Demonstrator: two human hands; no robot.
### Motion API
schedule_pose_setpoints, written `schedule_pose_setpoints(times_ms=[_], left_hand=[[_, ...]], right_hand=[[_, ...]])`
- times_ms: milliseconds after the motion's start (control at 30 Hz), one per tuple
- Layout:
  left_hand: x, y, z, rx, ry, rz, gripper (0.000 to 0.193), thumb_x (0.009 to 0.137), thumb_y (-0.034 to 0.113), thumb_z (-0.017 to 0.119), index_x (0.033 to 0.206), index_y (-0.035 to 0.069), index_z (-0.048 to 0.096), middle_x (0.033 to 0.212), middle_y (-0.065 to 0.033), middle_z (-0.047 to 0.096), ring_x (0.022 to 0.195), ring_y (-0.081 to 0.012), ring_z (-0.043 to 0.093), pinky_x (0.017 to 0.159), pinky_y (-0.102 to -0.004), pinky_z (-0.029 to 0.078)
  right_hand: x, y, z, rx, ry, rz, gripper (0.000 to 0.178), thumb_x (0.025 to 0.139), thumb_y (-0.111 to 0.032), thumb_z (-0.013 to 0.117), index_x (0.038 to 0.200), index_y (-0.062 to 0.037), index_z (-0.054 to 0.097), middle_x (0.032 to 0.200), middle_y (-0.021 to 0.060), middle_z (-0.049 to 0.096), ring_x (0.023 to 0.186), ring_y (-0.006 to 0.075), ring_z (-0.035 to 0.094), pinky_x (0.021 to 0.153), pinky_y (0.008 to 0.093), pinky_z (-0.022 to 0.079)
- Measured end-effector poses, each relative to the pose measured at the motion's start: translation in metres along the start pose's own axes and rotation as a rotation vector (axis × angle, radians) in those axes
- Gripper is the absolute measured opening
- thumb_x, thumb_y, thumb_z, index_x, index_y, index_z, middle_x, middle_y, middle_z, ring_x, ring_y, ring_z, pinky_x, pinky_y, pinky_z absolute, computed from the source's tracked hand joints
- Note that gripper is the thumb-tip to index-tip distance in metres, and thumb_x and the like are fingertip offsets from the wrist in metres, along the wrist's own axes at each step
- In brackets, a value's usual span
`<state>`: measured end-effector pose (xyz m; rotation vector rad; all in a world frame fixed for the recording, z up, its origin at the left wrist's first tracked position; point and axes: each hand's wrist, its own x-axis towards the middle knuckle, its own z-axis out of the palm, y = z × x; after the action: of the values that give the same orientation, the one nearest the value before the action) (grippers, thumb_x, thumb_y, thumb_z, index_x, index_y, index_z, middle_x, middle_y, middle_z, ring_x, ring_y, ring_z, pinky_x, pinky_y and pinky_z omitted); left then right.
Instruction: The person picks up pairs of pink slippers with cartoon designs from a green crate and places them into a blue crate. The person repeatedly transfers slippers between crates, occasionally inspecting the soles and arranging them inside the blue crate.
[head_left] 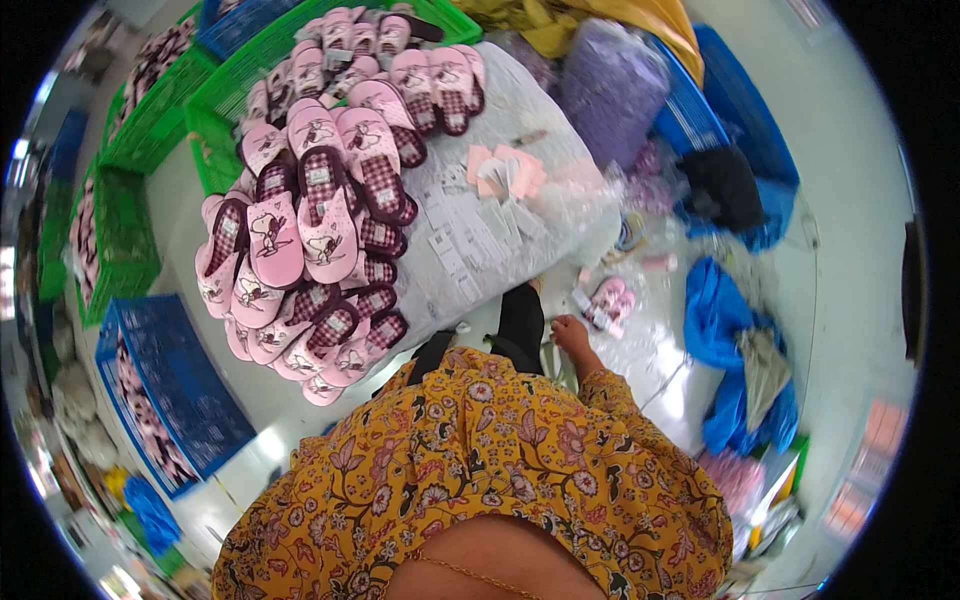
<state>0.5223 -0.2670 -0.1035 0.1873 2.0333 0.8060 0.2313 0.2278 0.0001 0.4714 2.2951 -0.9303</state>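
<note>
My right hand (572,335) hangs low beside the front of the table, its fingers curled in and nothing seen in them. Closest to it is a pair of pink slippers (610,303) in clear plastic on the floor. My left hand does not show. A large heap of pink slippers (325,240) with dark checked linings covers the left of the plastic-wrapped table (440,300). On the bare part of that table lie white paper slips (455,235) and a small spread of peach-coloured cards (525,172).
Green crates (125,235) and a blue crate (175,395) holding slippers stand at the left. Behind the table to the right sit a purple bundle (613,90) and a blue bin (745,110) with a black cloth (722,187). Blue plastic sheeting (722,310) lies on the right floor.
</note>
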Motion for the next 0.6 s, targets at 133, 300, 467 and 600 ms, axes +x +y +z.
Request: schedule_pose_setpoints(times_ms=[133,300,467,600], left_hand=[[0.030,0.027,0.071,0.001,0.008,0.062,0.022,0.080,0.015,0.056,0.100,0.008,0.064,0.101,-0.0087,0.063,0.095,-0.0295,0.058,0.077,-0.0433,0.050],[0.059,0.193,-0.030,0.042,0.156,-0.211,0.015,0.079,0.016,0.054,0.086,0.007,0.063,0.088,-0.0121,0.062,0.091,-0.0309,0.059,0.076,-0.0443,0.050],[0.168,0.260,-0.015,-0.495,0.429,-0.205,0.020,0.082,0.022,0.052,0.082,0.006,0.064,0.083,-0.0160,0.063,0.082,-0.0352,0.061,0.073,-0.0445,0.049],[0.224,0.280,0.046,-0.662,0.230,-0.187,0.020,0.082,0.023,0.053,0.083,0.007,0.064,0.083,-0.0154,0.063,0.081,-0.0347,0.061,0.073,-0.0440,0.049]], right_hand=[[0.078,0.011,-0.006,-0.277,-0.208,-0.127,0.027,0.081,-0.027,0.060,0.096,-0.0061,0.064,0.092,0.0148,0.066,0.086,0.0315,0.065,0.077,0.0401,0.050],[0.109,-0.041,-0.025,-0.546,-0.492,-0.295,0.027,0.080,-0.030,0.061,0.097,-0.0086,0.062,0.099,0.0150,0.064,0.092,0.0362,0.061,0.081,0.0440,0.048],[0.130,-0.028,-0.040,-0.710,-0.596,-0.524,0.036,0.076,-0.029,0.067,0.106,-0.0094,0.063,0.105,0.0128,0.064,0.096,0.0371,0.058,0.086,0.0450,0.046],[0.151,-0.017,-0.032,-0.767,-0.634,-0.742,0.035,0.075,-0.025,0.066,0.106,-0.0101,0.064,0.108,0.0133,0.064,0.107,0.0328,0.055,0.094,0.0461,0.041]])
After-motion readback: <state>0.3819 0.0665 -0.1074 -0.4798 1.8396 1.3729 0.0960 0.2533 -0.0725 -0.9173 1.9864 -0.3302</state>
